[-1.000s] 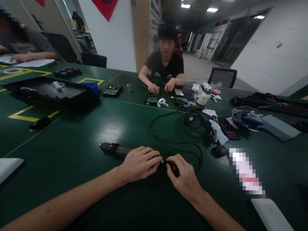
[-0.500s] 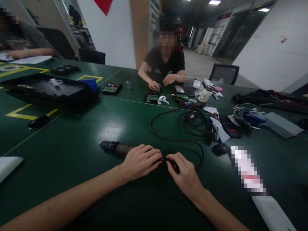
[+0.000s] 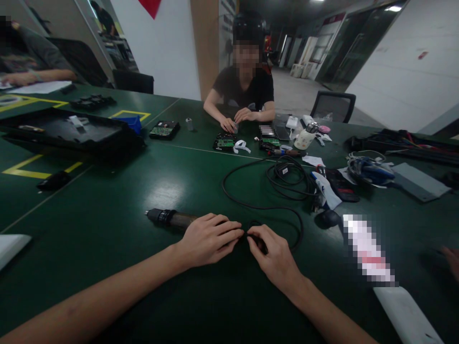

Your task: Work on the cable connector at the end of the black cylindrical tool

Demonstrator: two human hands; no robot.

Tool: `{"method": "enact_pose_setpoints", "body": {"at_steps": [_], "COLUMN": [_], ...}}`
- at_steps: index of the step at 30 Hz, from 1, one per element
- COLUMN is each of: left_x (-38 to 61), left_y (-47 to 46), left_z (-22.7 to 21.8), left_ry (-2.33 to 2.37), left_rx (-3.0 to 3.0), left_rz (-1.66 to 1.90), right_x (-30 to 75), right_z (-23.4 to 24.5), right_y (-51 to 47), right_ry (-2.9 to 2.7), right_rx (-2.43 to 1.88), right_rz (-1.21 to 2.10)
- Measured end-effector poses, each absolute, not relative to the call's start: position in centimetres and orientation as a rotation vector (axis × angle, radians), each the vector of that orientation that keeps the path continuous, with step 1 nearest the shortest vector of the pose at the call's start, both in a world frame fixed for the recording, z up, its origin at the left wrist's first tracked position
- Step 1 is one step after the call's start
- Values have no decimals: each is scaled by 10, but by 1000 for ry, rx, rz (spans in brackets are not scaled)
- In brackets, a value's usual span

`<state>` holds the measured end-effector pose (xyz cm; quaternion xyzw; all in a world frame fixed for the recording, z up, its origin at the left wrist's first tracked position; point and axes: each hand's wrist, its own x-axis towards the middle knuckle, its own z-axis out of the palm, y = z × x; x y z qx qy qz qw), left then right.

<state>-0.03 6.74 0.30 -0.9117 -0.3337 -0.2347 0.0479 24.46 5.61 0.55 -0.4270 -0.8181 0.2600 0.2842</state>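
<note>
A dark electric screwdriver lies on the green table, its bit end pointing left. My left hand is wrapped over its rear half from above, hiding that part. Close beside its fingertips, my right hand pinches the end of a black cable at the tail of the screwdriver. The fingers cover most of the cable end, and I cannot tell whether it sits in the screwdriver. From there the cable loops away to a loose coil farther back.
Across the table a co-worker handles a small metal cylinder beside circuit-board units. A black tray-like housing stands at left. Tools, a cup and a white-handled object lie at right. A blurred hand shows at the right edge.
My hands keep nearly the same hold, with the cable end and screwdriver tail close together. The co-worker's hands have drawn together, and another person's blurred hand has appeared at the right edge.
</note>
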Motion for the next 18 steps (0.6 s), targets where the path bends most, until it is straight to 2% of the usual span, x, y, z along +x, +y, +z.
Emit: {"method": "enact_pose_setpoints", "body": {"at_steps": [18], "left_x": [1], "left_y": [67], "left_z": [3], "left_ry": [-1057], "left_rx": [-2748], "left_rz": [-715], "right_x": [245], "right_z": [2], "right_y": [57], "right_ry": [-2184], "right_rx": [-1136], "right_rz": [698]}}
